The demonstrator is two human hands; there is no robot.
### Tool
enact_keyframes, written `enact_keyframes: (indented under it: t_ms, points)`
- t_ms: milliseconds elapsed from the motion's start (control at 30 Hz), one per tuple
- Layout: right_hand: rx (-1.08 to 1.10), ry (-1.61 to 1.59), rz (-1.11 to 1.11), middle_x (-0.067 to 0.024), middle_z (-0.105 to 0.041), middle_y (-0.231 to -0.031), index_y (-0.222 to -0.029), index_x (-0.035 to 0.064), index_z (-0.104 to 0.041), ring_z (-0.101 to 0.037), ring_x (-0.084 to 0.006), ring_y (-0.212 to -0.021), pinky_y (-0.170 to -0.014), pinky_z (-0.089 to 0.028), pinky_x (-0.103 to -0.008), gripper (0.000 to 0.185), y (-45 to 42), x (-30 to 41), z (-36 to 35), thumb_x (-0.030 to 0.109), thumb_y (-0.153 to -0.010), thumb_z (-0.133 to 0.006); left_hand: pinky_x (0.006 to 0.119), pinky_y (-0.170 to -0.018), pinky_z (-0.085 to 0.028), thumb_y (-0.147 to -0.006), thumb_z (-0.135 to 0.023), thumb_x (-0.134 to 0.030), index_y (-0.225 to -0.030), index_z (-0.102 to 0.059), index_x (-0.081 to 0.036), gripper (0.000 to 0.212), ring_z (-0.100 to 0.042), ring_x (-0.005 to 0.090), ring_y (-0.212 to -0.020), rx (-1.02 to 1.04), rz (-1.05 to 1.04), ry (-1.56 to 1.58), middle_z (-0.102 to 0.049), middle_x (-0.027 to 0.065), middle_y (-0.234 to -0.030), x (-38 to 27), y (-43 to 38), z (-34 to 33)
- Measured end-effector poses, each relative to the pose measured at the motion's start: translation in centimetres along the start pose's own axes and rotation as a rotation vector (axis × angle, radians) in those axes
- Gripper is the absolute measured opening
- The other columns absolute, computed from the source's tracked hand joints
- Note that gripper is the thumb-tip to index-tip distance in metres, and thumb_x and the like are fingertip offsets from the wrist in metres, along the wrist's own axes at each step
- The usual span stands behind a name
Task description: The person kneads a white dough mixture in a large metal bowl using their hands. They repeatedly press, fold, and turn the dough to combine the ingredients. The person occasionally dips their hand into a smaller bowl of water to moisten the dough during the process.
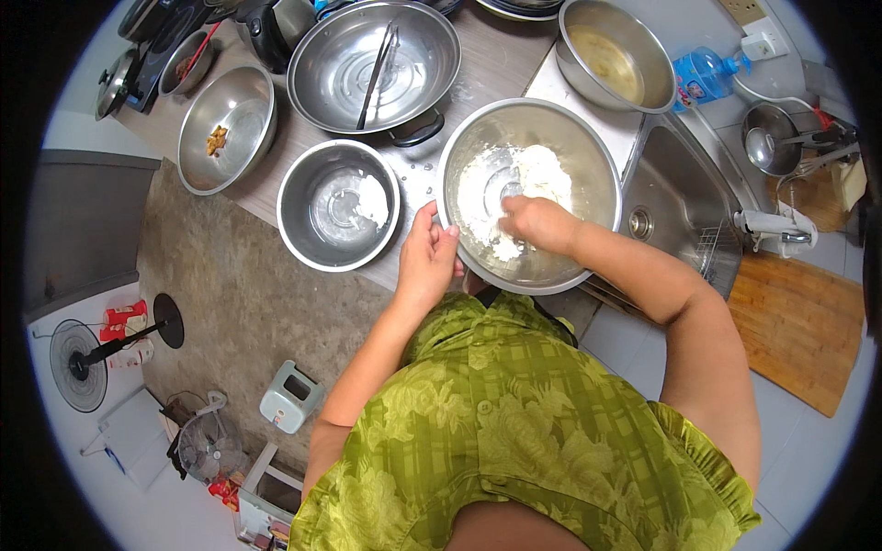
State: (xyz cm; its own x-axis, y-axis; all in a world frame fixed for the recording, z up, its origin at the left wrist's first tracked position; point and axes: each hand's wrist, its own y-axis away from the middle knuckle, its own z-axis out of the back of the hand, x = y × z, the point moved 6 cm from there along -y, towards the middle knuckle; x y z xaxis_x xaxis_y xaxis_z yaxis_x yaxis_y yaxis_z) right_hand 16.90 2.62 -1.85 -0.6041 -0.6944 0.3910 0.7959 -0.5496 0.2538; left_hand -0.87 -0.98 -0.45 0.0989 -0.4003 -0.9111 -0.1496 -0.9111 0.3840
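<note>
A wide stainless steel bowl [586, 165] stands at the counter's front edge, with white flour-like dough [541, 172] in loose clumps inside. My left hand [431, 255] grips the bowl's left rim, thumb on top and fingers beneath. Inside the bowl, my right hand [541, 222] is down in the white mixture, its fingers curled and slightly blurred; whether they close on any of it cannot be told. Just left stands a smaller steel pot [317, 220] with a white patch of powder or paste [373, 201] on its inner side.
Behind are a large steel pan [331, 82] with dark chopsticks [374, 79] across it and a basin of yellowish liquid [606, 62]. A steel bowl [241, 117] with brown bits is at left. To the right lie a sink [672, 186] with a faucet [765, 224] and a wooden cutting board [792, 324].
</note>
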Motion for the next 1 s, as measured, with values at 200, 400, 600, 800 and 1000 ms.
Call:
enact_keyframes:
  t_ms: [200,400,600,800,1000]
  points:
    - [-0.281,-0.032,-0.568,-0.0236,-0.063,-0.092,-0.101,-0.0034,-0.058,-0.064,-0.0378,-0.085,-0.077,-0.054,-0.044,0.023,-2.7,-4.4,3.8,0.003,-0.079,-0.057,0.022,-0.047,-0.042,-0.099,-0.053,-0.011,-0.135,-0.041,-0.002,0.039,-0.048,0.0051,-0.052,0.013,0.002,-0.026,-0.053,-0.001,-0.072,-0.2,0.1,0.1]
    - [-0.288,0.116,-0.209,-0.0338,-0.047,-0.124,-0.117,-0.0074,-0.056,-0.051,-0.0443,-0.116,-0.099,-0.046,-0.0441,0.04,-4.7,0.8,-0.6,0.007,-0.08,-0.06,0.022,-0.046,-0.043,-0.099,-0.052,-0.011,-0.133,-0.043,-0.001,0.037,-0.049,0.0054,-0.052,-0.02,-0.001,-0.055,-0.052,-0.0007,-0.071,-0.4,-0.2,0.4]
    - [0.09,-0.107,0.122,-0.0235,-0.056,-0.129,-0.11,-0.0055,-0.061,-0.061,-0.0343,-0.108,-0.092,-0.051,-0.0442,0.026,0.6,2.5,-0.6,0.007,-0.088,-0.053,0.023,-0.048,-0.047,-0.098,-0.053,-0.01,-0.132,-0.045,-0.002,0.036,-0.052,0.0064,-0.054,-0.049,0.007,-0.015,-0.055,0.0009,-0.072,0.0,-0.1,0.8]
    - [0.384,0.15,-0.373,-0.0215,-0.067,-0.104,-0.104,-0.0002,-0.065,-0.068,-0.0327,-0.091,-0.08,-0.054,-0.0439,0.023,3.2,-0.1,2.7,0.009,-0.085,-0.057,0.024,-0.048,-0.049,-0.097,-0.054,-0.011,-0.133,-0.043,-0.001,0.038,-0.054,0.0069,-0.054,-0.055,0.011,-0.02,-0.056,0.0014,-0.072,-0.1,-0.1,0.7]
    - [0.316,-0.117,-0.429,-0.0291,-0.066,-0.094,-0.105,-0.0116,-0.057,-0.066,-0.0402,-0.091,-0.08,-0.053,-0.0449,0.031,0.6,0.6,-2.6,0.002,-0.076,-0.057,0.029,-0.047,-0.05,-0.098,-0.05,-0.011,-0.134,-0.038,0.0,0.039,-0.058,0.0127,-0.053,-0.126,-0.031,-0.182,-0.059,0.0073,-0.072,-0.6,0.4,0.0]
